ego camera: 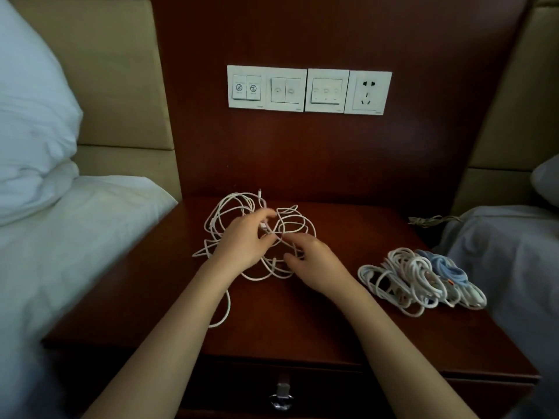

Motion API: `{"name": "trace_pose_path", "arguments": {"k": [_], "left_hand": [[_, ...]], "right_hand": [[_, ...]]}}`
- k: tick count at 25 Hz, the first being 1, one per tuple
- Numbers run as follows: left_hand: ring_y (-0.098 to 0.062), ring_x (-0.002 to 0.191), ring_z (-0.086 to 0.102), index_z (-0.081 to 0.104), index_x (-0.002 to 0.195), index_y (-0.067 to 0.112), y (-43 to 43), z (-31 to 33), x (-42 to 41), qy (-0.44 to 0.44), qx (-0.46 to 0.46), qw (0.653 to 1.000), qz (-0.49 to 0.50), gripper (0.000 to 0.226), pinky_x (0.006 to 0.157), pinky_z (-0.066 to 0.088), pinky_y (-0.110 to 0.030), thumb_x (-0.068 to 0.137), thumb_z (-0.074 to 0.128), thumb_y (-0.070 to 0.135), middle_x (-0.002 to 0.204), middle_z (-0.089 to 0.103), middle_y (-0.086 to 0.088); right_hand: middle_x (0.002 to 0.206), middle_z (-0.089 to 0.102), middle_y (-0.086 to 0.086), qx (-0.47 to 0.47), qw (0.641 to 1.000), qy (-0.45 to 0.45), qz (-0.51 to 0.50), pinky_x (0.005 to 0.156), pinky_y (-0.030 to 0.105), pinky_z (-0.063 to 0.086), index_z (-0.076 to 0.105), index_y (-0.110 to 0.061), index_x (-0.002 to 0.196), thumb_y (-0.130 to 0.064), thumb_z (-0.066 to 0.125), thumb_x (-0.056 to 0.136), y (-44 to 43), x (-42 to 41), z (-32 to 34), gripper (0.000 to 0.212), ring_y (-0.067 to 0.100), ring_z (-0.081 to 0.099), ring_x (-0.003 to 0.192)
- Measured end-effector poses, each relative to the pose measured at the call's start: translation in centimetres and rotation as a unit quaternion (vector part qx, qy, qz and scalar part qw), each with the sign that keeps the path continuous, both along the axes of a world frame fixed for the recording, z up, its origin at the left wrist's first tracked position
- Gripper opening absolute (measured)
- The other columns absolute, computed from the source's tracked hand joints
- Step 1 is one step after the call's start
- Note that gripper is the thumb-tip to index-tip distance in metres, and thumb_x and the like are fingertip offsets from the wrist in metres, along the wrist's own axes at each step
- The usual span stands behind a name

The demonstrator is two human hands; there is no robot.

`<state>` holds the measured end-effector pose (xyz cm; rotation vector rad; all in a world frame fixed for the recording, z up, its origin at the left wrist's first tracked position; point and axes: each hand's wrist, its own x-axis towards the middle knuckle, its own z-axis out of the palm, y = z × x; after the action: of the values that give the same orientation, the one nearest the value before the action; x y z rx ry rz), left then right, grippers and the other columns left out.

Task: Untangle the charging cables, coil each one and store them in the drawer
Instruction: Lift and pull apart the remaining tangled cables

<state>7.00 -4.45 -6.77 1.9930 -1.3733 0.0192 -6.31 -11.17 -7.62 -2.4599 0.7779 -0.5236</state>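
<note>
A loose tangle of white charging cables (290,220) lies in the middle of the dark wooden nightstand (332,322). My left hand (242,243) rests on the tangle's left half, fingertips pinching a strand with a white plug near the centre. My right hand (314,264) sits on the tangle's right lower side, fingers curled around strands. One strand trails off under my left forearm toward the front. The drawer (281,391) below the tabletop is closed, with a metal handle.
A second pile of white and blue cables (423,279) lies at the nightstand's right side. Beds with white bedding flank it left (75,237) and right (514,252). A switch and socket panel (308,89) is on the wooden wall behind. A grey cord (432,220) lies at the back right.
</note>
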Motion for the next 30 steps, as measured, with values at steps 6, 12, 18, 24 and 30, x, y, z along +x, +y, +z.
{"name": "trace_pose_path", "arguments": {"k": [6,12,18,24,30], "left_hand": [[0.001,0.084,0.063,0.067,0.088,0.023,0.3,3.2,-1.1,0.35,-0.242,0.897,-0.119,0.026,0.076,0.047,-0.013,0.088,0.057,-0.001,0.087,0.068,0.01],[-0.008,0.112,0.055,0.041,0.133,0.03,0.8,3.1,1.2,0.335,-0.176,0.921,-0.098,0.043,0.092,0.045,-0.026,0.095,0.052,0.015,0.126,0.053,0.008],[-0.004,0.116,0.051,0.053,0.128,0.025,1.0,1.6,1.7,0.145,0.094,0.97,-0.168,0.039,0.097,0.042,-0.023,0.092,0.052,0.042,0.123,0.056,0.012],[-0.003,0.107,0.053,0.063,0.11,0.03,0.6,0.7,1.0,0.039,0.166,0.965,-0.198,0.032,0.095,0.044,-0.028,0.084,0.062,0.047,0.115,0.059,0.013],[-0.011,0.056,0.048,0.05,0.074,0.026,0.7,0.4,0.8,0.02,0.016,0.994,-0.106,0.021,0.056,0.035,-0.023,0.095,0.052,0.03,0.07,0.055,0.001]], "right_hand": [[0.089,0.056,-0.009,-0.097,0.977,-0.187,-0.045,0.083,0.033,0.042,0.062,-0.015,0.093,-0.022,0.058,0.091,-0.1,0.9,1.3,0.009,0.013,0.054,0.091],[0.053,0.049,-0.002,0.213,0.865,-0.452,0.031,0.058,0.018,0.045,0.052,-0.013,0.083,-0.007,0.043,0.098,-1.4,2.3,6.0,0.018,0.008,0.054,0.051],[0.059,0.056,-0.001,0.176,0.938,-0.297,0.003,0.063,0.021,0.045,0.058,-0.013,0.08,-0.01,0.047,0.096,-2.8,2.6,5.7,0.02,0.002,0.054,0.053],[0.096,0.067,0.007,0.398,0.848,-0.348,0.04,0.092,0.026,0.047,0.064,-0.018,0.103,-0.009,0.044,0.097,-2.2,0.8,5.2,0.023,0.014,0.063,0.099],[0.096,0.056,0.005,0.183,0.964,-0.087,-0.169,0.059,0.019,0.042,0.055,-0.002,0.118,0.002,0.045,0.089,-3.0,-0.6,2.6,0.032,0.014,0.054,0.079]]}}
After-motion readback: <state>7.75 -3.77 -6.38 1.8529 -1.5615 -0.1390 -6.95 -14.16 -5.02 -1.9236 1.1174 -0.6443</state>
